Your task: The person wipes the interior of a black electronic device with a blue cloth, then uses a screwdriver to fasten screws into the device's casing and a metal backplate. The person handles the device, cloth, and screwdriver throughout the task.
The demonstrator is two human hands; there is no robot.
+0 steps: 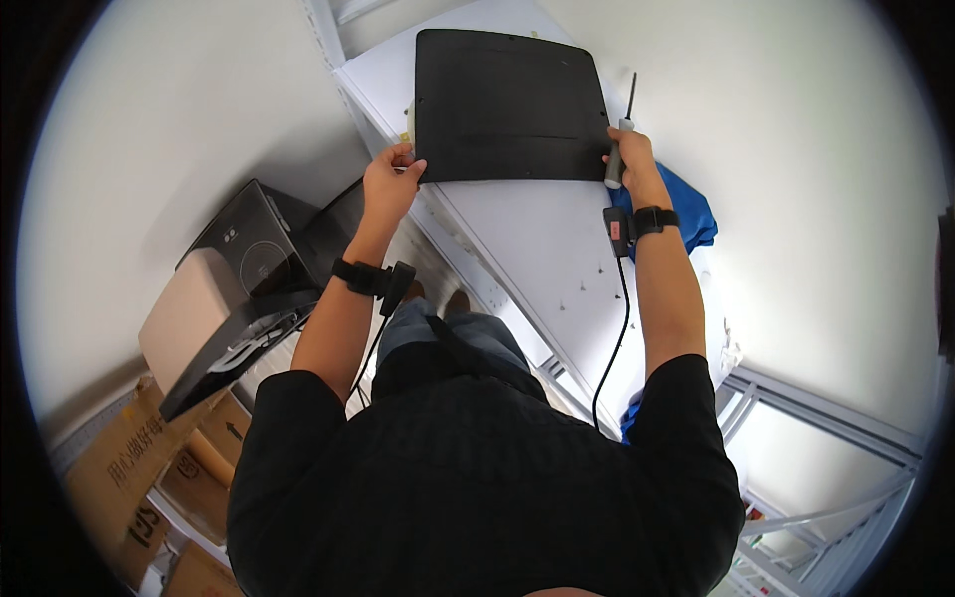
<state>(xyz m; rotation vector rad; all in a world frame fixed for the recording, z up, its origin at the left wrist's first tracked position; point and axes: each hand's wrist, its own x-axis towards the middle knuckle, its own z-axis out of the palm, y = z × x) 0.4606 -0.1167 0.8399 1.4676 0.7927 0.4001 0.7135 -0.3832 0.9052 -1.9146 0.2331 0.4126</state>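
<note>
– Black panel (512, 109), broad and thin, with rounded corners. Lying where?

– Over the far end of the white table (517, 244), with near left corner reaching the table's left edge. Resting flat or lifted a little: cannot tell.

– And held how?

– Pinched at that near left corner between thumb and fingers of the left hand (393, 182). Steadied at the near right corner by fingertips of the right hand (634, 159).

– Nothing else in that right hand?

– Gripping a screwdriver (615, 164) too, grey handle in the fingers, shaft pointing to the table's far end.

– And nearer, on the tabletop?

– Small dark screw-like pieces (582, 289), scattered between the table's left edge and the right forearm. Blue cloth (691, 204) bunched at the table's right edge, beside the same forearm.

– Worn on the wrists?

– Black straps (657, 220), one each, with small black devices and cables (625, 313).

– Beyond the table's left edge?

– Black box (264, 244), then cardboard boxes (119, 463).
</note>
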